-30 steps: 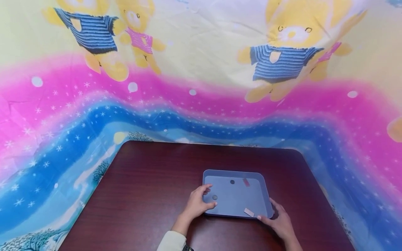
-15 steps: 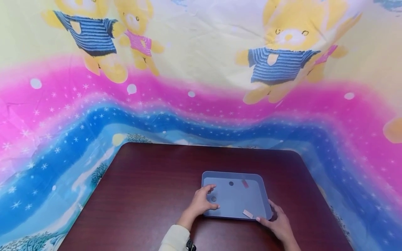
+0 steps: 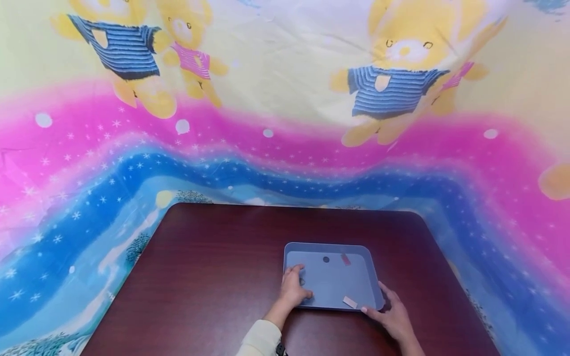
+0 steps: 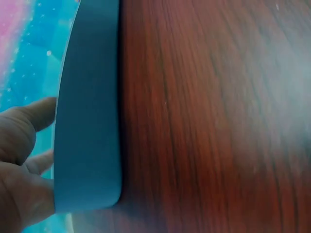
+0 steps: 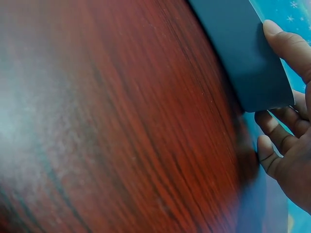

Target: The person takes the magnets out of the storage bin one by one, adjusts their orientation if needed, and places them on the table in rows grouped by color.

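Note:
A shallow blue-grey tray (image 3: 338,282) lies on the table. My left hand (image 3: 291,289) reaches over its left side, thumb and fingers spread apart above a small round coin-like disc (image 3: 302,282) that they partly cover. In the left wrist view those fingers (image 4: 41,112) show beyond the tray wall (image 4: 90,107). My right hand (image 3: 394,314) grips the near right corner, thumb on the front rim and fingers along the right side. Inside the tray are another dark disc (image 3: 326,259), a reddish flat strip (image 3: 346,259) and a pale flat rectangular piece (image 3: 350,302).
The dark red-brown wooden table (image 3: 213,267) extends left, right and behind the tray. A printed cloth (image 3: 267,163) with bears and snowflakes hangs beyond its far edge and down both sides. A cream sleeve (image 3: 262,336) covers the left forearm.
My left hand has moved right, further in over the tray, and now partly covers the near-left disc. My right hand keeps its hold on the corner. The head view has shifted slightly.

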The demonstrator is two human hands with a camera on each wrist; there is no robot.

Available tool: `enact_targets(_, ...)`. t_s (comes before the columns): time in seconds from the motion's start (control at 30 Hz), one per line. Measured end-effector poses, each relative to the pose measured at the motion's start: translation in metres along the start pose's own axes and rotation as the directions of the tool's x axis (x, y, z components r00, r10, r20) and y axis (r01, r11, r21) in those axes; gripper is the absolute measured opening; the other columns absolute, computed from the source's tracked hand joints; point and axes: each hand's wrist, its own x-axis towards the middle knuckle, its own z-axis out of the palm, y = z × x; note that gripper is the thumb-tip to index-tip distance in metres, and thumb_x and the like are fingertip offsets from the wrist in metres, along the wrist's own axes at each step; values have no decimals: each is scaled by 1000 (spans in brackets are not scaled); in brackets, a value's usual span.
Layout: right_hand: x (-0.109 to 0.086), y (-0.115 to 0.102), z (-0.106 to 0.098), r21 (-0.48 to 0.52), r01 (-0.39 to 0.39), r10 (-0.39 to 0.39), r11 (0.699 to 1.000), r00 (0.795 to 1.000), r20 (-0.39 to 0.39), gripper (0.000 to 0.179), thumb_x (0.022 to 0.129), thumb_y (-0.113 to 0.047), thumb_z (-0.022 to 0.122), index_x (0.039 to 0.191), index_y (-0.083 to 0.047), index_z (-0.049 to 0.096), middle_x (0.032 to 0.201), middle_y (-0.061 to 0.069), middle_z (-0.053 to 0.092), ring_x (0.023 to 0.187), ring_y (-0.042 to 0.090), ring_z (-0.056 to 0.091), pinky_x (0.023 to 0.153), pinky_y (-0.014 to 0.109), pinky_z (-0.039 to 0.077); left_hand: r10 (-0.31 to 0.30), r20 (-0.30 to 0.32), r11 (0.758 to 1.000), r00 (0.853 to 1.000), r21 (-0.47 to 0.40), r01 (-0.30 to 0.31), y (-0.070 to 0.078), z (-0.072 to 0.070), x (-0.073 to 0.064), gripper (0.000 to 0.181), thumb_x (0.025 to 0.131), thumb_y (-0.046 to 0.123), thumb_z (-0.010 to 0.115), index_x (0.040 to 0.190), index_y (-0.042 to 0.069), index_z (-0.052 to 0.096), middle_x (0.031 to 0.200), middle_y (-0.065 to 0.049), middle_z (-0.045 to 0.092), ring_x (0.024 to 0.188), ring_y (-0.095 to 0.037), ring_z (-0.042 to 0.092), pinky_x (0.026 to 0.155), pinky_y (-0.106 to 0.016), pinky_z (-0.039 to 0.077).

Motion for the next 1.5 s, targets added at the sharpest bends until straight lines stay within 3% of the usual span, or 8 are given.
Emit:
enact_targets(0.2,2,2,3,27,-15,14,1000,999,36,94,58,-43,75,132,-6,30,119,21,38,98,33,47,77,44,40,-73,-38,996,997,45,75,1,4,2,66,40,6,82,101,5,58,87,-6,48,84,-24,47,75,-32,40)
enact_targets(0.37,1,2,3,31,0,-1,1000,1000,18,92,59,-37,76,132,-4,30,120,23,38,98,34,47,76,45,41,-43,-22,992,999,120,45,0,1,8,51,39,6,82,86,4,62,78,-6,53,79,-24,50,72,-29,41)
enact_targets(0.7,5,7,2,72,-26,23,997,998,50,97,59,-41,75,135,-7,25,125,24,34,105,35,42,83,47,36,-36,105,967,994,255,8,3,-10,29,32,45,7,80,73,7,66,70,0,59,75,-21,55,60,-24,45)
enact_targets(0.87,4,6,3,62,-24,21,998,999,39,97,59,-42,75,135,-8,25,124,23,36,103,34,43,81,46,38,14,99,945,995,323,-45,4,-10,33,18,50,7,77,63,10,65,64,1,57,68,-20,56,58,-25,45)
enact_targets(1.03,3,5,4,60,-35,33,998,999,39,97,59,-42,75,135,-9,24,123,24,37,104,34,43,81,46,38,61,84,926,995,367,-88,4,-8,34,18,49,7,77,56,15,62,59,4,56,63,-19,56,57,-25,44)
enact_targets(1.17,3,4,4,56,-28,26,998,999,37,97,59,-42,75,135,-9,24,122,24,38,103,33,44,80,46,38,90,133,924,987,358,-132,3,-6,35,15,53,11,77,59,18,64,59,9,56,62,-13,54,56,-22,43)
enact_targets(1.3,3,6,4,52,-13,11,999,1000,26,96,59,-41,75,135,-9,26,121,23,41,101,32,45,79,45,39,118,215,940,970,292,-179,0,-3,39,17,56,13,77,70,17,69,64,11,57,65,-9,52,57,-19,41)
enact_targets(1.5,3,8,4,65,-11,10,998,1000,23,96,59,-41,75,135,-8,26,120,24,41,101,32,46,79,45,39,113,245,959,963,227,-170,-4,-3,43,25,53,10,80,76,13,70,69,8,60,71,-9,54,60,-18,42)
